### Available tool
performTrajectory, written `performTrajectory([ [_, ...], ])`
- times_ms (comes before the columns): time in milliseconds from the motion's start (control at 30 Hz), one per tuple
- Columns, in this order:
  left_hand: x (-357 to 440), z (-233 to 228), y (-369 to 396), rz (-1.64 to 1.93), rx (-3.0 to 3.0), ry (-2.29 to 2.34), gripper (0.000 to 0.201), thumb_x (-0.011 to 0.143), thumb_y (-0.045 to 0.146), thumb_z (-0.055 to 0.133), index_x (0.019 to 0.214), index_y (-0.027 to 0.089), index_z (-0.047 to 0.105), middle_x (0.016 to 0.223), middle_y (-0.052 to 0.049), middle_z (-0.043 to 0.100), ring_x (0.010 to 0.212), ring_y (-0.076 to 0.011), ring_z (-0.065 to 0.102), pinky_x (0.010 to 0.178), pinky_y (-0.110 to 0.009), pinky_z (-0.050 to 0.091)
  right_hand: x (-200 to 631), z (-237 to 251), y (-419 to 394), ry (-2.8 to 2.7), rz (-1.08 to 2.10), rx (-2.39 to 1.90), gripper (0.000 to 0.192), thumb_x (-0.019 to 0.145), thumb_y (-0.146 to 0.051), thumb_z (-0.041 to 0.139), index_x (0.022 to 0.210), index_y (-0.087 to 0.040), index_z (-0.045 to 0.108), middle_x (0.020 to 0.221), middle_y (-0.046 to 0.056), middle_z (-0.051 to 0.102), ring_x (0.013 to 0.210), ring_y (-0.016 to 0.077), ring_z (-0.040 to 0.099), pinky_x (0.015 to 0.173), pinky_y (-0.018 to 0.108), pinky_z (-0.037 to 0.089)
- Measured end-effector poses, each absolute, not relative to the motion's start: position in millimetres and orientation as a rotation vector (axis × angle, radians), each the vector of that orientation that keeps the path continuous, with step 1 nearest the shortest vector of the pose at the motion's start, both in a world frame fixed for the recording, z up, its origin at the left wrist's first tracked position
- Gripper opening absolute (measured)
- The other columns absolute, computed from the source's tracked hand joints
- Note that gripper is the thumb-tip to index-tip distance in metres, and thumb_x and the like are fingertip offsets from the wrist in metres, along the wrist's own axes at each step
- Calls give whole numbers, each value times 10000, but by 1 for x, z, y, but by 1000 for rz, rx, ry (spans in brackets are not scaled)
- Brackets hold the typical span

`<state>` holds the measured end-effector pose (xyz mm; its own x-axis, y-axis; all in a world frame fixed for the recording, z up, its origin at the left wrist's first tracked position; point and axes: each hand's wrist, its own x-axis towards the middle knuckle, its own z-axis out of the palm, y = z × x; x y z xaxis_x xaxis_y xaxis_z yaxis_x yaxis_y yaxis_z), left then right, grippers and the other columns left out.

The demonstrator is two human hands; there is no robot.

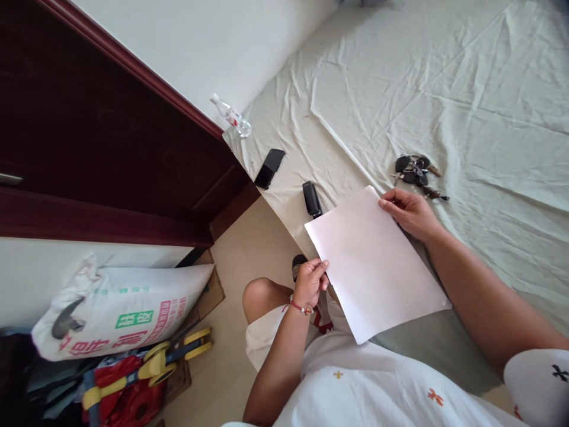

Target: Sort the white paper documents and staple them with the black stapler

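Observation:
A white sheet of paper [377, 267] is stretched between my two hands above the edge of the bed, tilted in view. My left hand [312, 281] pinches its left edge, thumb on top, and a red bracelet circles that wrist. At the upper right corner my right hand [409, 212] is closed on the paper, thumb above and fingers partly underneath. Just beyond the paper's top left corner lies a black stapler [312, 198], its near end close to the sheet. A bunch of keys [418, 171] rests on the sheet-covered bed past my right hand.
A black phone [269, 168] lies near the bed's left edge. Farther back a clear plastic bottle [232, 116] stands at the corner by the wall. On the floor at left are a white printed sack [128, 305] and a yellow-wheeled toy [155, 365]. The dark red door [111, 118] is beyond.

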<state>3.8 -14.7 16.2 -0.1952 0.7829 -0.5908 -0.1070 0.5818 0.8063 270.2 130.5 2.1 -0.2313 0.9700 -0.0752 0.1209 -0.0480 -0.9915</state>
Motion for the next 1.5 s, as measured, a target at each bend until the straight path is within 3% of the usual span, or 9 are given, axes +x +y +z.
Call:
performTrajectory([
  [167,2,11,-16,894,606,1563,595,589,641,885,635,164,533,473,98,394,313,-21,359,373,-188,121,266,0,132,-1443,1274,-1298,325,873,-532,705,920,-212,670,617,-35,495,542,101,400,511,268,293],
  [333,2,11,-14,908,612,1559,602,587,645,887,608,174,513,450,100,377,298,-24,342,367,-194,114,263,0,130,-1533,1207,-1316,309,822,-516,742,839,-217,664,606,-30,520,545,106,413,527,279,325],
  [533,3,11,-14,907,614,1548,589,602,648,875,604,173,527,427,98,381,287,-23,328,366,-195,108,262,-1,128,-1693,992,-1347,272,904,-484,648,846,-219,669,657,1,583,568,126,467,570,303,367],
  [767,2,10,-14,889,599,1548,589,590,661,878,621,167,559,401,88,404,281,-31,334,359,-195,113,263,-4,129,-1817,841,-1386,230,888,-426,670,777,-231,617,703,18,616,628,149,519,629,323,391],
  [1000,4,9,-14,903,591,1558,629,555,681,896,615,165,542,432,98,398,271,-22,329,343,-196,86,268,7,129,-1846,909,-1394,443,951,-581,576,672,-240,525,602,7,496,593,152,442,599,329,347],
  [1100,6,8,-15,937,567,1581,674,504,679,925,604,169,495,489,100,432,274,-3,315,332,-194,79,267,7,128,-1861,847,-1390,446,972,-580,537,680,-243,559,675,38,569,647,177,498,641,343,382],
  [1267,8,7,-16,989,542,1605,695,494,707,925,650,155,533,555,97,469,299,14,310,317,-188,121,267,2,127,-1750,691,-1416,303,968,-493,568,873,-251,722,1008,106,719,842,237,627,769,380,451],
  [1500,6,4,-19,982,599,1607,665,597,738,865,640,160,539,461,100,419,287,-9,322,331,-188,110,281,5,134,-1382,836,-1549,245,963,-434,633,888,-205,670,689,30,585,644,139,461,644,328,359],
])
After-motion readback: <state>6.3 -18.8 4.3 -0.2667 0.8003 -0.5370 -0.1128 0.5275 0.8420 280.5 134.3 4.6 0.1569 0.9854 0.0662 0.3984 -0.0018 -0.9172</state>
